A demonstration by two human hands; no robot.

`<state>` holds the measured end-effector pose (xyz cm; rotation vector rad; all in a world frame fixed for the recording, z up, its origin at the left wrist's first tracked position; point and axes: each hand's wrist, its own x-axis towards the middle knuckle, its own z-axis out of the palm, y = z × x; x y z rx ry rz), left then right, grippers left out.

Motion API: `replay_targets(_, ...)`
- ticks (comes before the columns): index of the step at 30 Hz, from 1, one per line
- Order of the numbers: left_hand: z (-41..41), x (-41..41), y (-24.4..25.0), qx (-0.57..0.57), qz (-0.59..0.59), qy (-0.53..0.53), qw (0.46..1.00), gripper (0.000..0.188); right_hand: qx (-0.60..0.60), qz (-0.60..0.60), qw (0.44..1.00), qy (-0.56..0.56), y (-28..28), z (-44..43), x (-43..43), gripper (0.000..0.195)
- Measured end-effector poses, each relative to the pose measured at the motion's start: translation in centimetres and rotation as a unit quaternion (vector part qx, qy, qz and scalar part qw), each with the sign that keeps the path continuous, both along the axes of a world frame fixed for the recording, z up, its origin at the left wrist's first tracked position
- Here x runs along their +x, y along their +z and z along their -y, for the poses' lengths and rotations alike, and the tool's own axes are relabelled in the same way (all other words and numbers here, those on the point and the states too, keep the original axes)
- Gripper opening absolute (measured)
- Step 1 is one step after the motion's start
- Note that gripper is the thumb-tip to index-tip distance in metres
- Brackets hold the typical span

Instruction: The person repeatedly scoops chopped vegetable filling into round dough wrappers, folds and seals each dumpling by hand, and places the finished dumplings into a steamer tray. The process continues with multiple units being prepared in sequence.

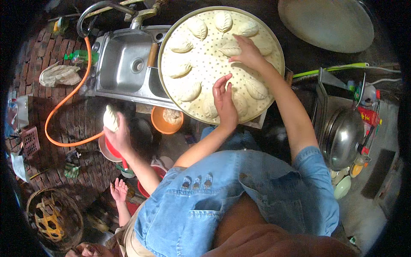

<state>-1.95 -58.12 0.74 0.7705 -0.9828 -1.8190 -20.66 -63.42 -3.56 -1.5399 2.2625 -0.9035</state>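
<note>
A round perforated steamer tray (205, 72) holds several leaf-shaped pleated dough buns around its rim and one nearer the middle. Over its upper right part is my right hand (249, 53), fingers spread, beside the right end of the inner bun (229, 48); whether they touch I cannot tell. My left hand (225, 104) is raised above the tray's lower edge, fingers loosely bent and holding nothing. It partly hides a bun (210, 107) there. At the left, another person's hand (118, 133) holds a pleated bun (111, 119) upright.
A steel sink (123, 62) adjoins the tray on the left, with an orange hose (53, 107) looping beside it. Below stands an orange bowl (157, 123) with dough in it. Another open hand (119, 190) shows at lower left. A lidded wok (345, 138) is at right.
</note>
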Motion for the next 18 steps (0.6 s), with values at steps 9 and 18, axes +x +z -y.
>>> replay_targets(9, -11.2, -3.0, 0.9, -0.067, -0.046, -0.18, 0.98, 0.027, -0.189, 0.058, 0.938, -0.284, 5.6, -29.2, 8.6, 0.039)
replay_targets(18, -35.5, 1.2, 1.5, -0.12, -0.082, -0.456, 0.878, 0.015, -0.221, -0.187, 0.521, -0.803, 5.9, -73.5, 34.2, 0.026)
